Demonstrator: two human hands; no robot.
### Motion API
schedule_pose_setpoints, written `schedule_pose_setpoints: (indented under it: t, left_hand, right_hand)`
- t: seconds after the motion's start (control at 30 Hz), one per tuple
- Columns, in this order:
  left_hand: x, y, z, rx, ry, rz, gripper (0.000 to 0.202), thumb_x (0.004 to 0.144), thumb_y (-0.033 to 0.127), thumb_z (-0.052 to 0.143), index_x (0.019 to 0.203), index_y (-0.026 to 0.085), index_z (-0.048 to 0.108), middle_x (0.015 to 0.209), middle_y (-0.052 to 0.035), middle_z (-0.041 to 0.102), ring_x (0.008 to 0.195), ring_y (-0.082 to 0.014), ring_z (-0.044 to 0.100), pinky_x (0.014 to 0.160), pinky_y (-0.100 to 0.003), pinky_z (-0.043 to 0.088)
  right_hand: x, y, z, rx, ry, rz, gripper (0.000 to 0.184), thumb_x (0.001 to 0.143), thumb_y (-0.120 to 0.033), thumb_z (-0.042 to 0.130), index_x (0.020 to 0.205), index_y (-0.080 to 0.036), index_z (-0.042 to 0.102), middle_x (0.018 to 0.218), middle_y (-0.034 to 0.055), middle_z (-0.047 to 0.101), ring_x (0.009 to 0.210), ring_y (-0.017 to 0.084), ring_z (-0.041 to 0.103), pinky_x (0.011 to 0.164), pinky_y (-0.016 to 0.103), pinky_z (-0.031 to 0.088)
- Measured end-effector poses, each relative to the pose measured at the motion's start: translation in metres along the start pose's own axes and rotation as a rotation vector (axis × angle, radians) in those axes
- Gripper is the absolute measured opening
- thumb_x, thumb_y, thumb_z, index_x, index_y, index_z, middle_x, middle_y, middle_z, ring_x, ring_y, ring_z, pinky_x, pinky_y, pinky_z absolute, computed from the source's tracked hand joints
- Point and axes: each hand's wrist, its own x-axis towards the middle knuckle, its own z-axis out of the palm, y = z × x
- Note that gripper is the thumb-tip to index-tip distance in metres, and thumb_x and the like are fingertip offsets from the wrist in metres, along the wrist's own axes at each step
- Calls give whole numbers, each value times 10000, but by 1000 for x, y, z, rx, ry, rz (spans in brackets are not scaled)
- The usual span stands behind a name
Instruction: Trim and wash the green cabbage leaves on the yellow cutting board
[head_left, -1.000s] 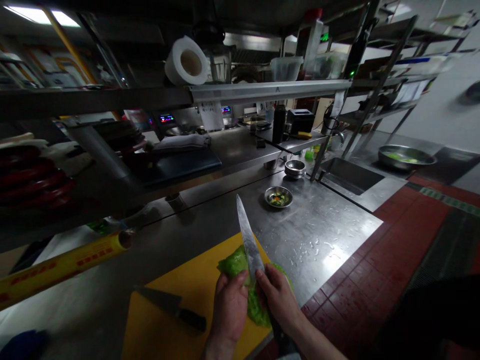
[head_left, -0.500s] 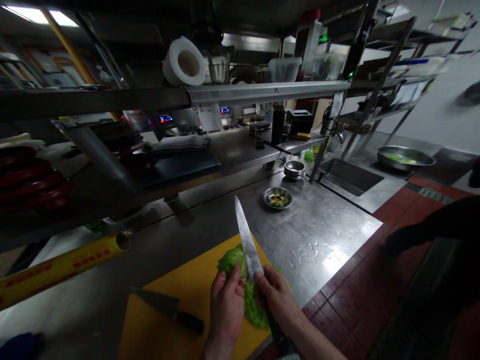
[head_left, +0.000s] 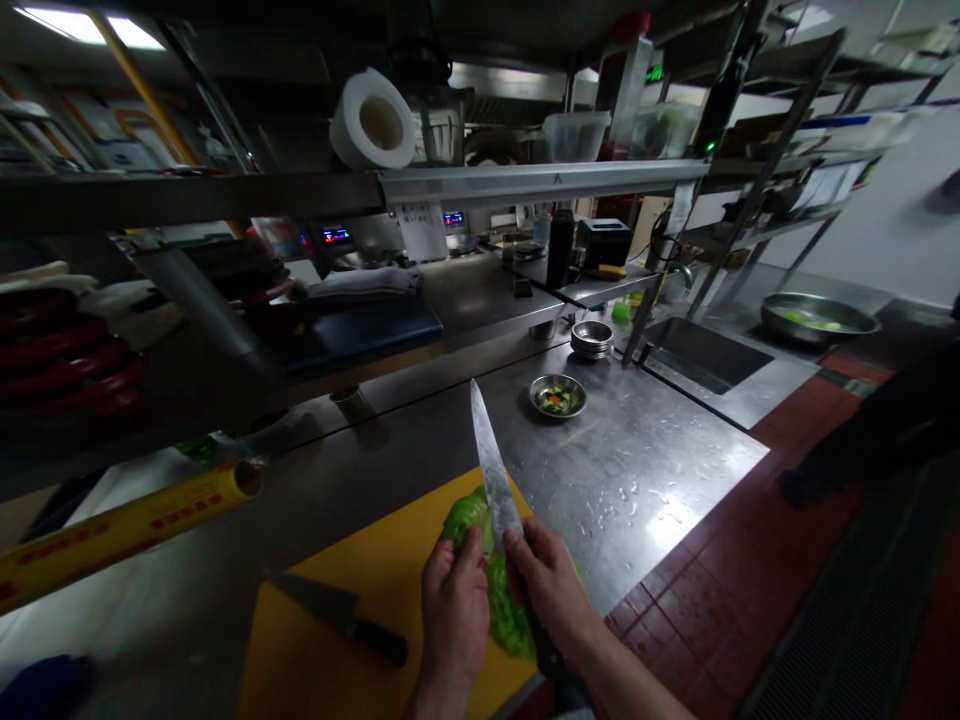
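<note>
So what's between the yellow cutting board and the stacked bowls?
In the head view, a metal bowl of green and orange pieces stands on the counter between the board and the stacked bowls.

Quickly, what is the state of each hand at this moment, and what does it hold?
Left hand: closed, holding lettuce with thumb and fingers.
Right hand: closed, holding a knife, blade pointing away.

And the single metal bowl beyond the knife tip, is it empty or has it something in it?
Not empty: green and orange pieces show inside the metal bowl, which stands upright on the counter.
</note>
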Motion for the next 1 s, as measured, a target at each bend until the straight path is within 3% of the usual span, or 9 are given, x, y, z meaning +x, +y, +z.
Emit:
schedule_pose_setpoints:
  t: [0.23, 0.43, 0.67, 0.8, 0.93, 1.0]
  left_hand:
    - [0, 0, 0, -1, 17, -8, 380, 682, 387, 909, 860, 162, 660, 809, -3, 685, 771, -119, 620, 771, -211, 536]
    - [-1, 1, 2, 31, -20, -6, 348, 725, 390, 880, 873, 172, 652, 774, 8, 648, 726, -119, 598, 686, -212, 520]
    - [-1, 1, 3, 21, -16, -13, 324, 726, 371, 886, 817, 172, 647, 770, 14, 639, 746, -107, 594, 717, -196, 524]
    - [-4, 4, 3, 11, -108, -40, 262, 777, 339, 843, 891, 177, 671, 846, -8, 666, 824, -126, 613, 779, -217, 533]
    - [-7, 11, 4, 14, -276, -91, 284, 812, 244, 795, 1069, 197, 685, 955, -22, 692, 862, -117, 606, 858, -226, 520]
    - [-7, 11, 3, 53, -295, -79, 250, 849, 244, 756, 1085, 200, 684, 948, -20, 694, 853, -114, 601, 849, -223, 512]
  right_hand:
    - [-5, 5, 0, -5, 17, 19, 579, 831, -751, 637, 785, -198, 470, 597, -71, 450, 493, 71, 402, 454, 219, 295]
    - [-8, 6, -1, 25, -37, 62, 603, 809, -778, 641, 810, -193, 496, 599, -73, 465, 462, 63, 399, 428, 212, 283]
    - [-7, 12, -4, -5, -53, -6, 560, 866, -733, 615, 791, -195, 476, 588, -71, 461, 462, 63, 399, 430, 214, 268]
    - [-9, 17, -11, -3, -40, 10, 554, 864, -720, 633, 797, -186, 502, 605, -68, 462, 478, 65, 412, 440, 210, 285]
    - [-5, 14, -18, 75, -53, 26, 504, 883, -669, 651, 821, -188, 513, 616, -71, 470, 481, 65, 417, 443, 202, 317]
    - [-4, 11, -19, 84, -72, 48, 486, 891, -654, 650, 837, -189, 517, 617, -71, 480, 479, 67, 422, 445, 202, 326]
